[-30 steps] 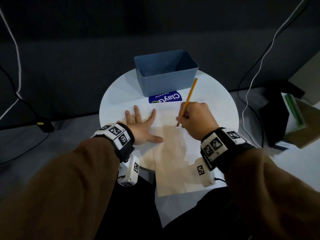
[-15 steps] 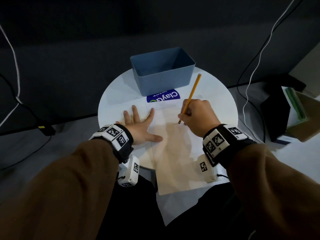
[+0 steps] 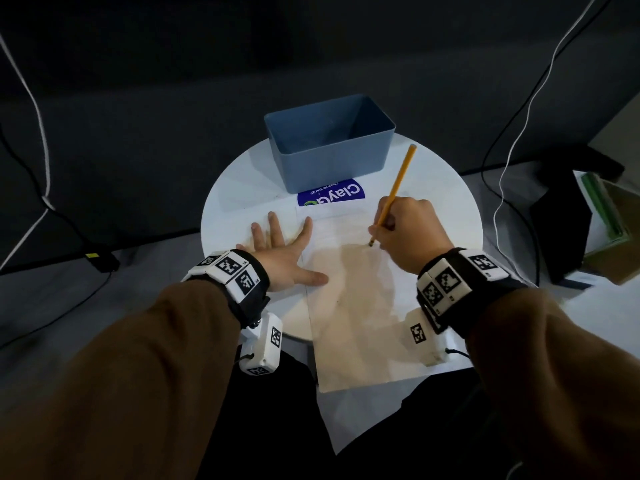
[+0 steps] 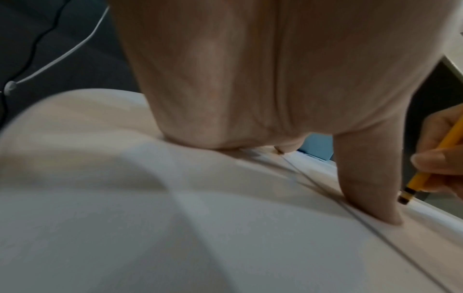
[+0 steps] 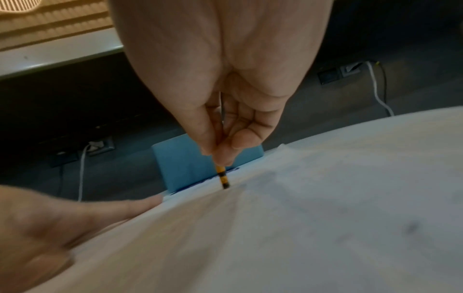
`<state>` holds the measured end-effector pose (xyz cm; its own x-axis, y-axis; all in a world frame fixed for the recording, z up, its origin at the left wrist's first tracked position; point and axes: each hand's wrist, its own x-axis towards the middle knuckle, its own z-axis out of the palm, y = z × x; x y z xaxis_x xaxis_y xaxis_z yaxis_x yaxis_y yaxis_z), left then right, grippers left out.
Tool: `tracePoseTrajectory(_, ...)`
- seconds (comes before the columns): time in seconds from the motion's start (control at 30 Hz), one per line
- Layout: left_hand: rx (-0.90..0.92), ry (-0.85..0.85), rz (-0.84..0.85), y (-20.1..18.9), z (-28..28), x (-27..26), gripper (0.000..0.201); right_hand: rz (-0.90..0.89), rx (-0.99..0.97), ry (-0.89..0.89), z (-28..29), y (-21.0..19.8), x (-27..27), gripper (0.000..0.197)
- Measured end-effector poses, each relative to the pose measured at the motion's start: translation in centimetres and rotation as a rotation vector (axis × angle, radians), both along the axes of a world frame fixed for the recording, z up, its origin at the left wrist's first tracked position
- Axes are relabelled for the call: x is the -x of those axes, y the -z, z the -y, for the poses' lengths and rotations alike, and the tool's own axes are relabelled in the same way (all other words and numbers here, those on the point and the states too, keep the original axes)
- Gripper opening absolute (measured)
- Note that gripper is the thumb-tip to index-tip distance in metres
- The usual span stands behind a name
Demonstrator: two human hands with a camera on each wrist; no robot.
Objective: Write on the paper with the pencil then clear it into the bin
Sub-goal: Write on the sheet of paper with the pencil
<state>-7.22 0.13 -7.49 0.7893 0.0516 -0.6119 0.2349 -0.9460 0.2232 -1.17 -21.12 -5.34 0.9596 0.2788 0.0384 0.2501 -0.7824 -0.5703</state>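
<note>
A white sheet of paper (image 3: pixel 360 306) lies on the round white table (image 3: pixel 242 181) and hangs over its near edge. My left hand (image 3: pixel 280 251) lies flat with spread fingers on the sheet's left edge; its thumb (image 4: pixel 371 188) presses the paper. My right hand (image 3: pixel 405 233) pinches a yellow pencil (image 3: pixel 398 185), whose dark lower end (image 5: pixel 224 181) touches the paper's upper part. The pencil (image 4: pixel 426 172) leans away toward the blue bin (image 3: pixel 329 147) at the table's far side. The bin (image 5: pixel 180 162) looks empty.
A blue "ClayGo" sticker (image 3: pixel 332 195) sits between bin and paper. Black and white cables (image 3: pixel 512 140) hang at both sides. A dark box with green and tan items (image 3: pixel 595 223) stands on the floor to the right. Wall sockets (image 5: pixel 338 73) show behind.
My right hand with the pencil has shifted slightly right across the paper. The left hand stays flat on the sheet's edge.
</note>
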Motion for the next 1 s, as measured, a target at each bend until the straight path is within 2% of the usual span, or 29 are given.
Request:
tracePoseTrajectory(0.17, 0.01, -0.004, -0.007, 0.1, -0.1, -0.1, 0.112, 0.01, 0.053, 0.11, 3.0, -0.8, -1.1, 0.017)
tracePoseTrajectory(0.43, 0.03, -0.015, 0.004, 0.0, -0.1, 0.0, 0.112, -0.009, -0.008, -0.022, 1.6, -0.3, -0.6, 0.019)
tracePoseTrajectory(0.6, 0.025, -0.014, 0.0, 0.2, -0.2, -0.1, 0.111, 0.025, 0.064, 0.075, 4.5, -0.5, -1.4, 0.022)
tracePoseTrajectory(0.7, 0.029, -0.011, 0.002, 0.3, -0.3, -0.2, 0.112, 0.054, 0.039, 0.105, 5.3, -0.9, -1.2, 0.022)
tracePoseTrajectory(0.83, 0.016, -0.007, 0.002, 0.3, -0.3, -0.1, 0.113, 0.01, -0.038, 0.033, 3.8, -1.2, -0.2, 0.021)
tracePoseTrajectory(0.93, 0.007, -0.003, 0.011, 0.2, -0.1, -0.1, 0.113, -0.019, -0.015, -0.013, 3.2, -0.4, 0.1, 0.02)
tracePoseTrajectory(1.0, 0.004, -0.004, 0.013, 0.2, -0.1, -0.1, 0.112, -0.004, 0.009, 0.021, 3.8, -0.3, -0.3, 0.021)
